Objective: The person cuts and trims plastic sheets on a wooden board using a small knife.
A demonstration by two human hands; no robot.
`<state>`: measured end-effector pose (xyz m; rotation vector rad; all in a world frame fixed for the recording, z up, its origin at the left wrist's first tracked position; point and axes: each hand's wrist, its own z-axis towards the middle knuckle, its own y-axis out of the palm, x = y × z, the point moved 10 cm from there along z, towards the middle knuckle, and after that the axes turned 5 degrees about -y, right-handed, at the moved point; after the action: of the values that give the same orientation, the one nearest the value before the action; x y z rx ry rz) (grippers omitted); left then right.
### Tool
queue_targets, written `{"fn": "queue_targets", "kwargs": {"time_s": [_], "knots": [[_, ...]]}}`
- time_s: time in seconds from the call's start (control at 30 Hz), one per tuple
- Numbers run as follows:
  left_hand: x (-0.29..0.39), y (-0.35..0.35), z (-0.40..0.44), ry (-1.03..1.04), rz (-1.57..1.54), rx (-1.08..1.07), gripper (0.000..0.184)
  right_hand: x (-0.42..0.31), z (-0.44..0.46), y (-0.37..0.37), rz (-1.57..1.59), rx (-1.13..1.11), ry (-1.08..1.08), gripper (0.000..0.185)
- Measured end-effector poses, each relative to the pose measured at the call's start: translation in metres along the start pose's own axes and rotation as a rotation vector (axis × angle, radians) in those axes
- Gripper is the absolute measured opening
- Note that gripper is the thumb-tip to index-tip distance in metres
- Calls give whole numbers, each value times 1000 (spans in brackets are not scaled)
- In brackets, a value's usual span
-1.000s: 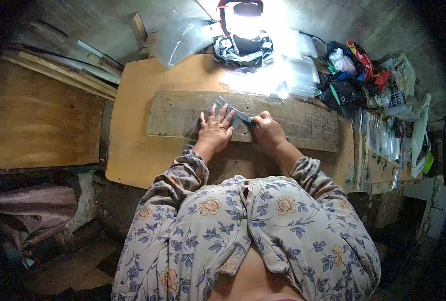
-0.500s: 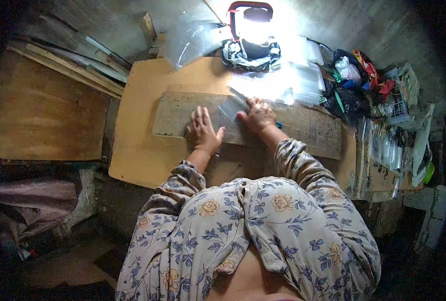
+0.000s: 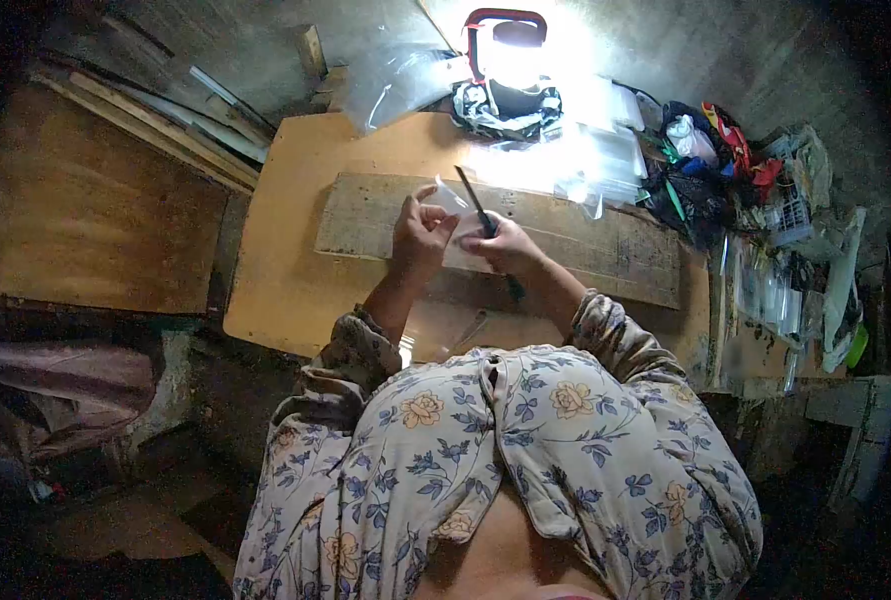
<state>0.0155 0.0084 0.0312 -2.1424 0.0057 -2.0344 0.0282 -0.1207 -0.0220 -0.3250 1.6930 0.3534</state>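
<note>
The left hand (image 3: 421, 228) has its fingers curled on a piece of clear plastic (image 3: 449, 198), raised over the wooden board (image 3: 585, 245) on the counter (image 3: 287, 220). The right hand (image 3: 510, 245) has its fingers wrapped around a knife (image 3: 473, 198), its blade pointing to eleven o'clock. From the hands, a clear plastic bag (image 3: 395, 88) lies at eleven o'clock, contents indistinct; near three o'clock, black plastic bags (image 3: 703, 208) bulge, their contents hidden, beside a grey basket (image 3: 791, 225) whose contents I cannot tell.
</note>
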Motion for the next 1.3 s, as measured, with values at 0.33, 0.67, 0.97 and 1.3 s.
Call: {"fn": "queue_targets", "kwargs": {"time_s": [0.33,0.67,0.97,1.3], "knots": [[295,-46,-152,674,-477,-724,19,-204,-4,-103,-229,429,-384,23],[291,-26,-221,739,-301,-1138,36,-305,-39,-219,-145,865,-536,17],[281,-60,-167,815,-303,-668,54,-436,-100,-174,-428,787,-911,19],[-50,15,-143,-100,295,-881,22,-394,-173,-194,-517,714,-631,17]]}}
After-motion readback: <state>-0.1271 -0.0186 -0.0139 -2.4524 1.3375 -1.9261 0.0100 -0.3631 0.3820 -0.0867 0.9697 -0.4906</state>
